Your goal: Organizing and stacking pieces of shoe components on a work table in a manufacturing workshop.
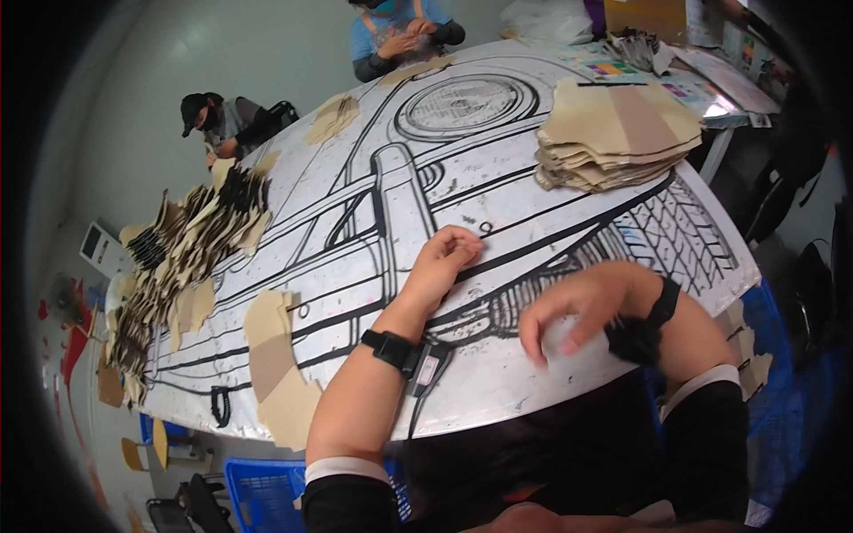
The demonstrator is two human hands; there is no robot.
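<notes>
My left hand rests low over the white tabletop near the middle, its fingers curled together. Whether anything is between them is hidden. To its right my right hand hovers near the table's front edge, slightly blurred, with thumb and fingers apart and nothing visible in them. A black bunched item hangs at my right wrist, beside a black band. Next to my left wrist, which wears a black watch, lies a black device with a white label and a cable running off the front edge.
Stacked beige-and-brown cut sheets stand at the far right. A long, uneven pile of similar sheets lines the left side. Several loose sheets overhang the front left. Two people sit across the table. Blue crates stand below.
</notes>
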